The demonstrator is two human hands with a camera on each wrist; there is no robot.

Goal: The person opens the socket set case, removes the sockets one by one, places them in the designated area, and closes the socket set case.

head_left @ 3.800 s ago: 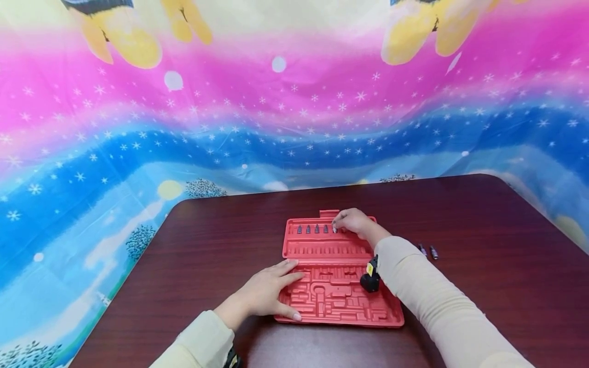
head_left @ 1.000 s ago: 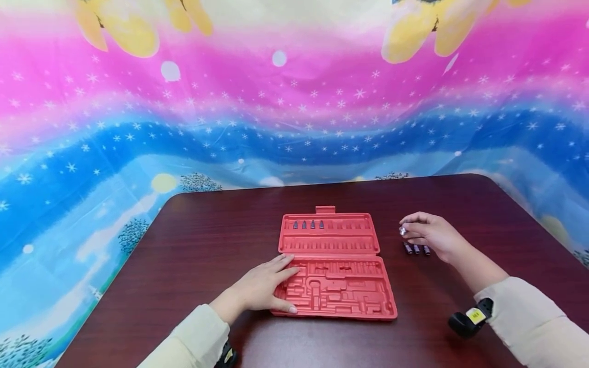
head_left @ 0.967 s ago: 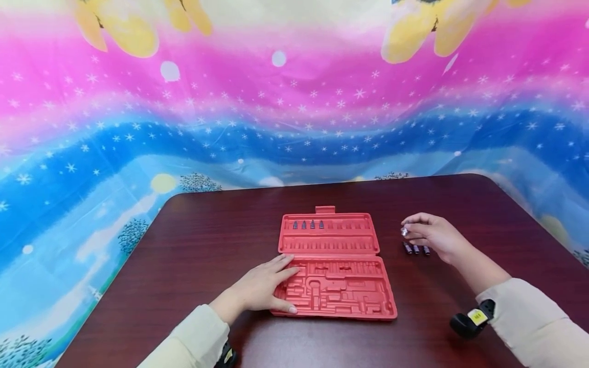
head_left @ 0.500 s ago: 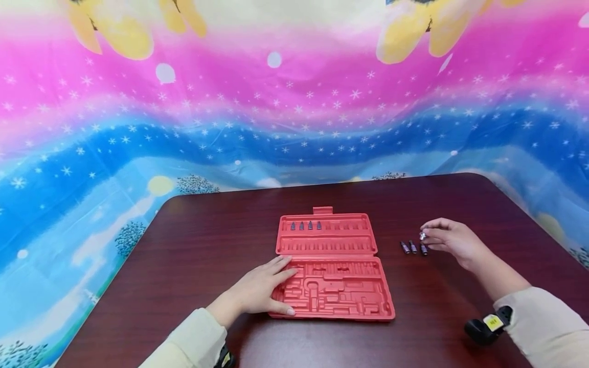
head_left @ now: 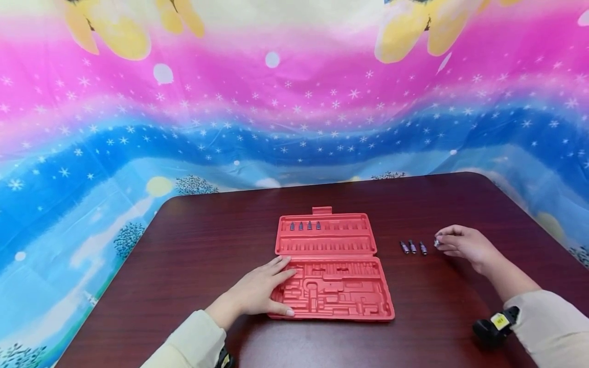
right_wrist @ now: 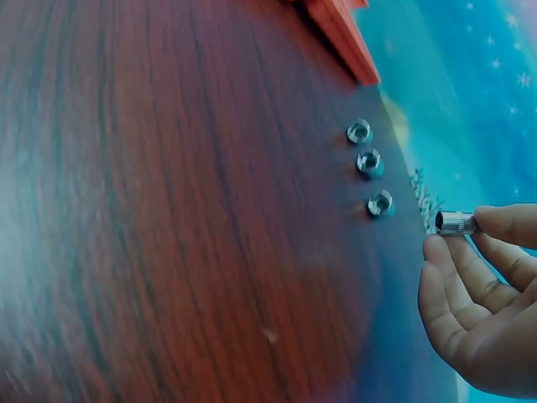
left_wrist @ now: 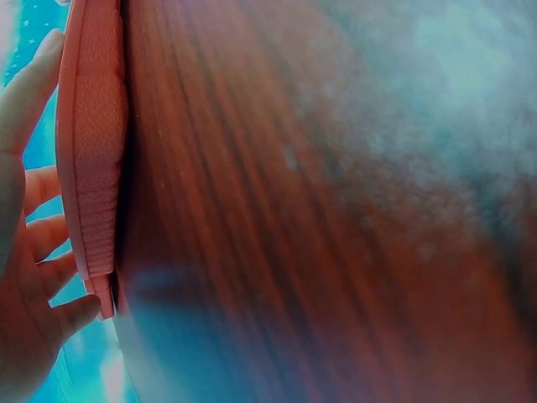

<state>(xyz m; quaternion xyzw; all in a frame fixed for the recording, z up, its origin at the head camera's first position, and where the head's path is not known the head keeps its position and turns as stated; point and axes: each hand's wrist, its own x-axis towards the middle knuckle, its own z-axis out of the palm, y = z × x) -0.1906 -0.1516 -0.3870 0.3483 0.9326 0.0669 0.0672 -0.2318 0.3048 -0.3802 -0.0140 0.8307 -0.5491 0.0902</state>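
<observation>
A red moulded tool case (head_left: 342,301) lies unfolded on the table. My left hand (head_left: 253,291) rests on its lower left edge, fingers spread; the left wrist view shows the case's side (left_wrist: 96,126) along the fingers. Off to the right, my right hand (head_left: 467,246) pinches a small silver socket (right_wrist: 454,222) between thumb and fingertips, its hollow end facing outward. Left of that hand, three metal pieces (head_left: 412,247) lie side by side; the right wrist view shows their round open ends. Several dark, pointed pieces (head_left: 305,226) sit in the left slots of the case's upper half.
The dark wood table (head_left: 221,235) extends around the case, with a rounded far edge. A colourful printed cloth (head_left: 276,112) hangs behind it. A black wrist camera (head_left: 492,329) is strapped at the right sleeve.
The right hand has left the upper slot row with the socket and moved right, past the three pieces on the table, lowering slightly. The left hand keeps its place on the case.
</observation>
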